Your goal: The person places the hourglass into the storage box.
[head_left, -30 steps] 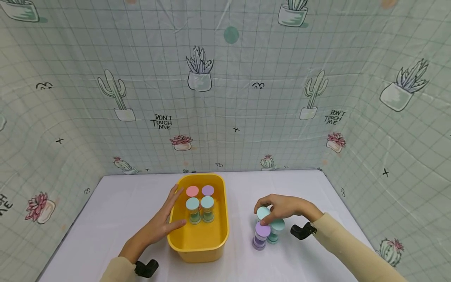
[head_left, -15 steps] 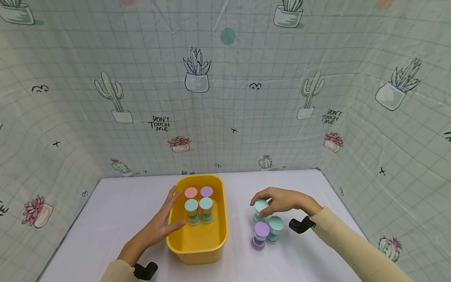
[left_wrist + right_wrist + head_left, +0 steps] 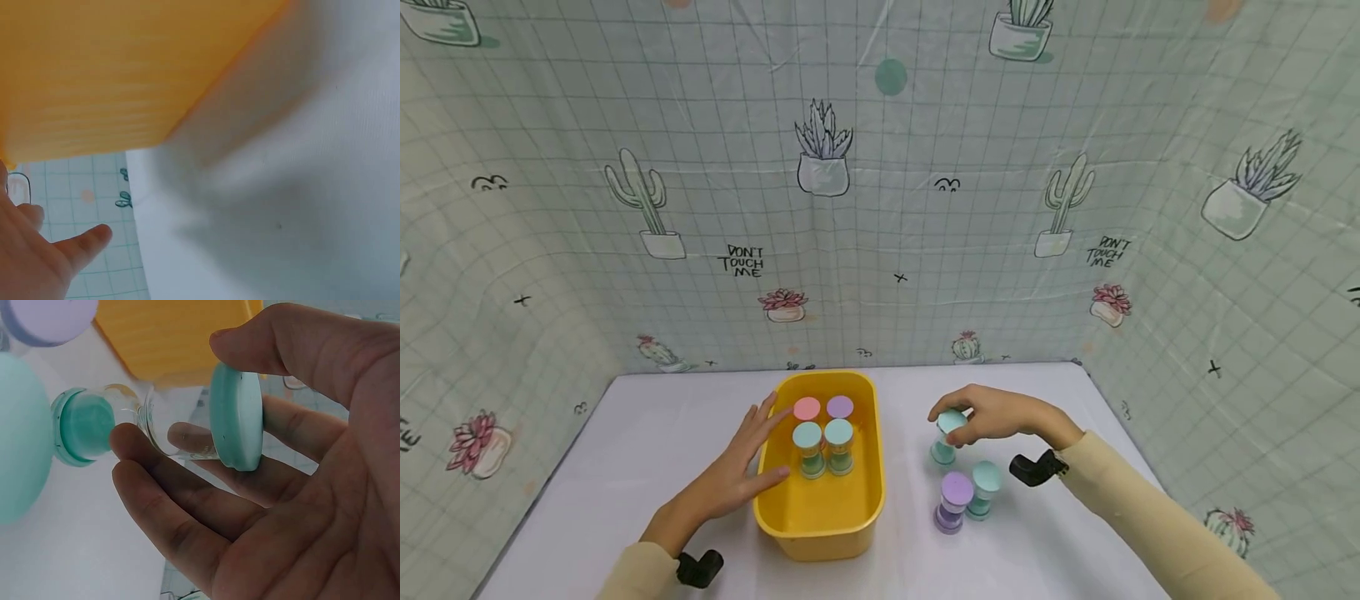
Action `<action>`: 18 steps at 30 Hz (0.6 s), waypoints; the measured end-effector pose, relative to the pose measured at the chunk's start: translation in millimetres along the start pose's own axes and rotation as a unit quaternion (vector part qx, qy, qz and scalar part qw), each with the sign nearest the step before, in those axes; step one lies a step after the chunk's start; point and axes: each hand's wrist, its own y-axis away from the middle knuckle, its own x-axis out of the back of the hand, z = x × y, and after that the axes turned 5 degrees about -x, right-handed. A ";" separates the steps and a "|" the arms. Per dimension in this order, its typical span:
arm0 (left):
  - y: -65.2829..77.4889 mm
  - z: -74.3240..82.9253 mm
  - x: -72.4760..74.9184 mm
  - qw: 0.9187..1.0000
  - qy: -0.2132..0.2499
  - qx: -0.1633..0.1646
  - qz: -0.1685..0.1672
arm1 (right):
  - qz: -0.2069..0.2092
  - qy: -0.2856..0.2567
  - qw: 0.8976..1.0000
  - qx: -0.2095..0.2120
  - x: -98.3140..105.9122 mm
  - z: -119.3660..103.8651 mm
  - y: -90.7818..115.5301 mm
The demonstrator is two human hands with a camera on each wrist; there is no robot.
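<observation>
Head view, nearest first: cream left sleeve low in frame, black wrist unit beside it; cream right sleeve slanting in from the lower right.

Purple hourglass upright on the white table, right of the yellow bin. Teal hourglass, also upright, just beside it, on its right. Purple cap nearest of the loose pair.

Left hand at the bin's left side, fingers straight and spread, thumb apart, holding nothing. Thumb and one finger reach over the rim; contact with the plastic cannot be told, even from the left wrist view.

Inside the bin, front pair: left green hourglass and right green hourglass, pale teal caps, both standing. Behind them, a pink cap on the left, a purple cap on the right; lower parts mostly hidden.

Right hand, beyond the loose pair: thumb and curled fingers around the upper part of a teal-capped hourglass, upright, right of the bin. Whether its base meets the table cannot be told.

Farthest: gridded cloth printed with potted cacti and succulents.
</observation>
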 end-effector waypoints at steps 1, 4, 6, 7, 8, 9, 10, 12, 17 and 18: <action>-0.4 -0.7 0.6 1.000 -0.005 0.000 -0.002 | 0.001 -0.001 1.000 0.001 0.5 -1.1 -0.4; -1.2 -2.5 2.0 1.000 -0.020 -0.003 -0.007 | 0.006 -0.001 1.000 -0.001 2.9 -4.8 -0.6; -0.7 -4.4 2.5 1.000 -0.022 -0.009 -0.006 | 0.009 -0.001 1.000 0.000 4.5 -9.2 -1.1; -0.4 -5.2 2.7 1.000 -0.018 -0.015 -0.004 | 0.009 -0.002 1.000 0.000 5.4 -12.1 -1.3; 0.1 -6.0 2.7 1.000 -0.016 -0.021 -0.004 | 0.008 -0.002 1.000 0.001 6.4 -15.2 -1.6; 0.8 -7.0 2.6 1.000 -0.012 -0.027 -0.003 | 0.008 0.000 1.000 0.004 7.5 -18.8 -2.0; 0.6 -7.8 1.9 0.999 -0.006 -0.033 -0.001 | 0.009 0.002 1.000 0.006 9.2 -22.2 -2.3; 0.6 -9.2 0.9 0.999 0.005 -0.044 0.002 | 0.008 0.012 1.000 0.010 12.7 -29.4 -3.2; -0.4 -12.4 -2.7 0.999 0.022 -0.050 0.005 | 0.002 0.028 0.999 0.021 22.0 -47.9 -6.6; -0.5 -12.7 -3.4 0.998 0.026 -0.048 0.005 | 0.000 0.029 0.999 0.023 23.4 -52.3 -7.0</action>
